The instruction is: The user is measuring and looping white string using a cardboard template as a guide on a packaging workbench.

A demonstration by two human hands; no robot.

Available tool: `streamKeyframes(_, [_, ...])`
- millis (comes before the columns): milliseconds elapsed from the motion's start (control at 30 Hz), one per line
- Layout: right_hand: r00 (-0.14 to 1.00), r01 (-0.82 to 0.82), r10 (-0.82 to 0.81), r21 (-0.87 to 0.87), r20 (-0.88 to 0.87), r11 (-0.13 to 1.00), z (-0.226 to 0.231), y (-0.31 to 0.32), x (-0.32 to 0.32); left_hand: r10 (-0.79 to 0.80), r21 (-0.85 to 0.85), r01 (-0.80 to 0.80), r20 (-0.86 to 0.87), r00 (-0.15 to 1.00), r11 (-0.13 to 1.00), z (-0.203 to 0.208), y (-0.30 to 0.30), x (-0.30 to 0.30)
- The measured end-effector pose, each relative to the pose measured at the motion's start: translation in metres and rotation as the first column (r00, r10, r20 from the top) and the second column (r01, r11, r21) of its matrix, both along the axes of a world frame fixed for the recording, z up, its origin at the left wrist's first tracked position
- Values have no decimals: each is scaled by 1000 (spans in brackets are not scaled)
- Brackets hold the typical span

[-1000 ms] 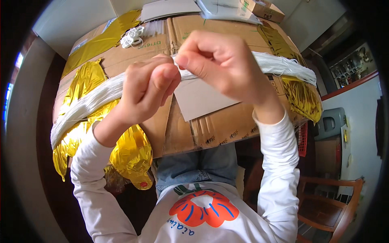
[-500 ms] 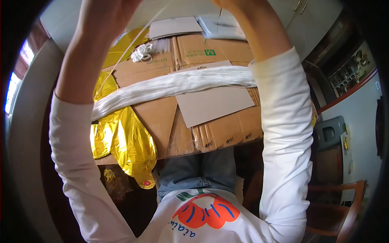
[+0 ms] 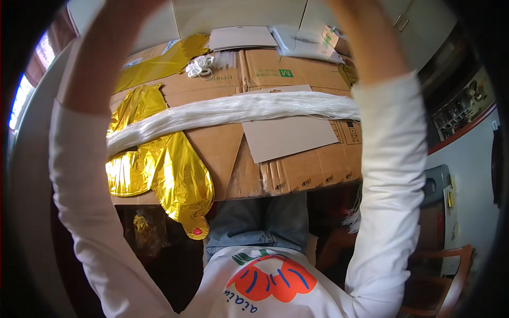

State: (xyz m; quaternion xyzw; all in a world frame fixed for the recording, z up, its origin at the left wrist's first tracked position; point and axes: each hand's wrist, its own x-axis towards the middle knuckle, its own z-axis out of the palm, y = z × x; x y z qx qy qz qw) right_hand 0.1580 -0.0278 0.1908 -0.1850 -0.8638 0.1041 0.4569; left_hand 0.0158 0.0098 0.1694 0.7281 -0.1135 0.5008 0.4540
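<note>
Both of my forearms, the left (image 3: 103, 63) and the right (image 3: 371, 47), reach up past the top edge of the picture, so my hands are out of sight. Below and between them, a long thick bundle of white strands (image 3: 238, 109) stretches across flattened cardboard (image 3: 207, 153). Its left end lies over a shiny gold foil balloon (image 3: 183, 175), which droops over the near edge. Under the middle of the bundle is a flat grey card (image 3: 289, 139).
At the back lie a small coil of white string (image 3: 199, 66), another gold foil piece (image 3: 159, 69), stacked grey cards (image 3: 241, 37) and a clear plastic package (image 3: 305, 45). White strands (image 3: 352, 214) hang below the right edge. A wooden chair (image 3: 461, 281) stands at the lower right.
My arms have spread farther apart, and my hands have gone up out of view. The single white strand that ran down from near my left hand no longer shows.
</note>
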Motion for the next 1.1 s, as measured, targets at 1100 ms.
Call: streamKeyframes(1100, [988, -135, 153, -481, -1, 866, -218, -24, 52, 198, -47, -291, -630, 751, 956, -184, -69, 6])
